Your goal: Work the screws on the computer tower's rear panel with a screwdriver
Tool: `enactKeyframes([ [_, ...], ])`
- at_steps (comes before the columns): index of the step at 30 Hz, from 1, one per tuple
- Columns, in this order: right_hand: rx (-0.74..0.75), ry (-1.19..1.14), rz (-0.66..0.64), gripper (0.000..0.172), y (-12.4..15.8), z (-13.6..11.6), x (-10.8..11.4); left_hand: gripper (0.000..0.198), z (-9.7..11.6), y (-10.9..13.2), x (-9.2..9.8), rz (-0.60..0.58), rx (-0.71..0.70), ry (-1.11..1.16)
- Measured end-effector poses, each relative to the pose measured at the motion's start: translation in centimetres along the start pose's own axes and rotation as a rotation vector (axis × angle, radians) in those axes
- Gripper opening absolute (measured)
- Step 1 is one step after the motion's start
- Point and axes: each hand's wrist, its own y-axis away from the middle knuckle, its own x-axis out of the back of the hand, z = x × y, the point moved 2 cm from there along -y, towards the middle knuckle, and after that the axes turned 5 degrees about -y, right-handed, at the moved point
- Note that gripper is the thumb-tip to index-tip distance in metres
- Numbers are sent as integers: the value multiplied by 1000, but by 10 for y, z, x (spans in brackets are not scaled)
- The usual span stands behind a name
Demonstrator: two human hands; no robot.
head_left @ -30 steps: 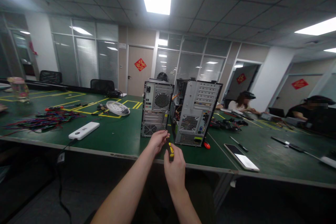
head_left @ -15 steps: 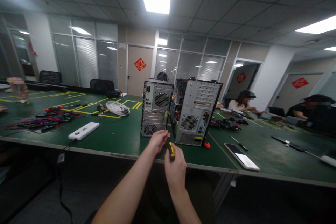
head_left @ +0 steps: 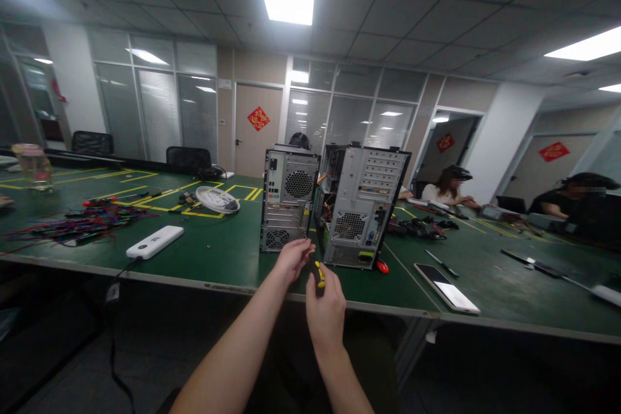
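Observation:
A black-and-yellow screwdriver (head_left: 317, 272) points away from me, towards the lower back of a computer tower (head_left: 291, 213). My right hand (head_left: 328, 307) is closed around its handle. The fingers of my left hand (head_left: 292, 260) are pinched together at the screwdriver's front end, close to the tower's lower right corner. Its tip is too small to make out. A second, wider computer tower (head_left: 359, 207) stands upright just to the right, with part of its inside showing.
On the green table (head_left: 233, 259) lie a white power bank (head_left: 155, 241) with a cable, a heap of thin wires (head_left: 82, 223), a white round fan-like part (head_left: 218, 200) and a phone (head_left: 446, 288). A red-handled tool (head_left: 382, 266) touches the wider tower's base. Two people sit at right.
The screwdriver's handle and my right hand have shifted very slightly right. My left hand and both towers stay where they were.

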Motion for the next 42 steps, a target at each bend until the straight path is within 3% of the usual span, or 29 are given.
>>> enactKeyframes([
  [21,37,14,-91,33,4,-4,-1,26,-3,-5,2,12,-6,5],
  [33,64,32,-68,38,-1,-3,-1,30,-2,-5,2,-11,-7,12],
  [42,77,31,-46,36,1,-2,-2,34,4,7,-5,77,-59,-4],
])
